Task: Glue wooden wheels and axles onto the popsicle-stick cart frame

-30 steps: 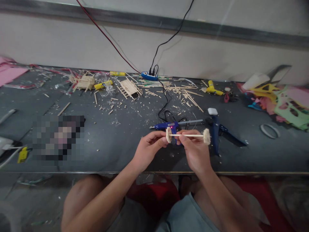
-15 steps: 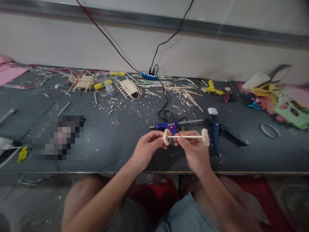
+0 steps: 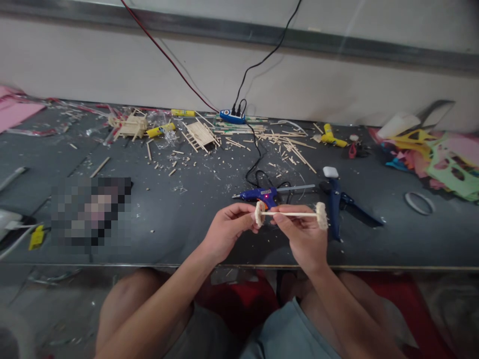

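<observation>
There were two bare hands (image 3: 229, 233), one thin pale wooden rod (image 3: 297, 214), two round cream-coloured discs (image 3: 322, 216), one blue glue gun (image 3: 254, 193), one blue power strip (image 3: 232, 117), two structures of pale wooden sticks (image 3: 200, 135), at least three yellow cylindrical tubes (image 3: 160, 130), one grey ring (image 3: 408, 201) and one small white rounded case (image 3: 330, 172).

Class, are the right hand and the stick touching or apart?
Touching: the head view shows the right hand pinching the stick between thumb and finger.
</observation>
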Motion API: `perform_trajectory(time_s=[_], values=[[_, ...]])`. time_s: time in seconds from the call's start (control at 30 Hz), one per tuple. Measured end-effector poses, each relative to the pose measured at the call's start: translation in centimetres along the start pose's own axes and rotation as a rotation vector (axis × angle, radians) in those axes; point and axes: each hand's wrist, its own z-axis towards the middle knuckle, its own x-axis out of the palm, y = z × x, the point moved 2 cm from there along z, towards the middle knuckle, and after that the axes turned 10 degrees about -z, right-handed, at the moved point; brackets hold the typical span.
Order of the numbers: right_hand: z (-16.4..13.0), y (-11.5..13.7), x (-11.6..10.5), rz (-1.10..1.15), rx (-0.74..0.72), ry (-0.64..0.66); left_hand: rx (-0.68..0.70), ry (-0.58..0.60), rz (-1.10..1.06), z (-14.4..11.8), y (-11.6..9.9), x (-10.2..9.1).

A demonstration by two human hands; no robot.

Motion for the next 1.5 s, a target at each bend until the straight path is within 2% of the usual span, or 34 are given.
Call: perform_trajectory(time_s=[0.3,0.5,0.73,1.03,1.27,1.5], values=[[-0.13,-0.06,0.15,-0.052,-0.083,-0.001,-0.052,-0.008,-0.026,0.01,0.14,-0.09],[-0.13,-0.09,0.2,-0.069,-0.057,0.004,-0.071,-0.002,-0.048,-0.04,0.24,-0.14],[-0.18,-0.37,-0.11,-0.123,-0.056,0.025,-0.063,0.014,-0.04,-0.03,0.2,-0.2],[-0.16,-0.34,0.16,-0.066,-0.034,0.044,-0.066,0.013,-0.035,0.06,0.16,-0.21],[-0.04,-0.67,0.12,-0.086,-0.141,0.034,-0.025,0.013,-0.066,0.25,0.37,-0.19],[-0.21,-0.76,0.09,-0.094,-0.151,0.048,-0.006,0.025,-0.052,0.27,0.18,-0.38]])
